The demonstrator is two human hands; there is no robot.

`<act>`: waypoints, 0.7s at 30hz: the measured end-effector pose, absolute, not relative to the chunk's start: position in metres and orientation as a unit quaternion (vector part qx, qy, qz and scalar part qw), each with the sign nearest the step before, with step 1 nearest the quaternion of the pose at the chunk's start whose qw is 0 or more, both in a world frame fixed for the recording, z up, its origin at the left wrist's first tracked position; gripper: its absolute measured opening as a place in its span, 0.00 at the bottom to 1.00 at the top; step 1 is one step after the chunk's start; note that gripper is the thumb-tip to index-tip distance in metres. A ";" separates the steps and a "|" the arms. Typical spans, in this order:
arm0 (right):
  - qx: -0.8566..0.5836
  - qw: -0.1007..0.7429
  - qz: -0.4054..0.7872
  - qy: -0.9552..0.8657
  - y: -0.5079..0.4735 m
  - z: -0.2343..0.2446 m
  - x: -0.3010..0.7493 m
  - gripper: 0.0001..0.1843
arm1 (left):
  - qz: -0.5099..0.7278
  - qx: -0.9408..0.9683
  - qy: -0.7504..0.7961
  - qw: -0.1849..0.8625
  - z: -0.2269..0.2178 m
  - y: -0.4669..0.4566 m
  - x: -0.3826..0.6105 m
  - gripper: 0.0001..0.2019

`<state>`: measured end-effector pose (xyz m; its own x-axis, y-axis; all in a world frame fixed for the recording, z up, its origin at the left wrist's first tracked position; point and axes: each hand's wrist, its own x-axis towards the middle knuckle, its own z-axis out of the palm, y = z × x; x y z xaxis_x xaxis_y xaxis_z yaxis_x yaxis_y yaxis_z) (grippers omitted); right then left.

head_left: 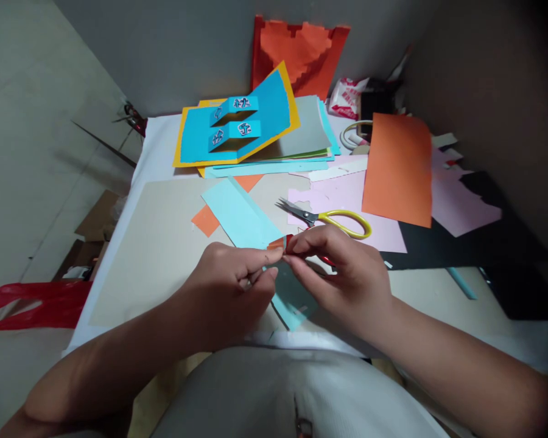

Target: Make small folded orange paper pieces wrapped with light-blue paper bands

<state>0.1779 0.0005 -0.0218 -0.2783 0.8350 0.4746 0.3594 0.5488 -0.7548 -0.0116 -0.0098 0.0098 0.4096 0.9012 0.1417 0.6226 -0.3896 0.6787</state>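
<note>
Close above the table, my left hand (235,277) and my right hand (347,274) meet fingertip to fingertip. Between them is a small orange-red piece (276,244) that looks like paper; the fingers cover most of it. Both hands pinch it, the right at its red end. Under the hands lies a light-blue paper strip (242,213), slanting across the board. Scissors (344,220) with one yellow handle rest just beyond my right hand, blades pointing left. Orange paper scraps (206,221) stick out beside the blue strip.
A blue and yellow pop-up card (196,134) lies on stacked paper at the back. Behind it leans a red card (301,55). An orange sheet (397,170), pink offcuts (466,207) and black paper (506,237) cover the right side. A red bag (41,304) hangs left.
</note>
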 end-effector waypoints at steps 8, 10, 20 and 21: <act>-0.384 0.458 0.243 -0.764 0.000 -0.019 0.182 0.11 | 0.240 0.768 0.434 0.406 0.017 -0.006 -0.020 0.15; -0.401 0.452 0.240 -0.760 0.001 -0.017 0.182 0.11 | 0.231 0.758 0.432 0.431 0.016 -0.005 -0.022 0.17; -0.405 0.467 0.362 -0.698 0.000 -0.016 0.180 0.11 | 0.216 0.747 0.427 0.461 0.022 -0.004 -0.023 0.18; -0.407 0.468 0.366 -0.694 0.000 -0.016 0.180 0.11 | 0.213 0.752 0.426 0.456 0.022 -0.005 -0.023 0.18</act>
<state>0.1801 0.0000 -0.0157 -0.2297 0.9075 0.3516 0.2229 0.4007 -0.8887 -0.0231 -0.0045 0.0219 0.5464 0.8347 -0.0690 0.4471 -0.2210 0.8667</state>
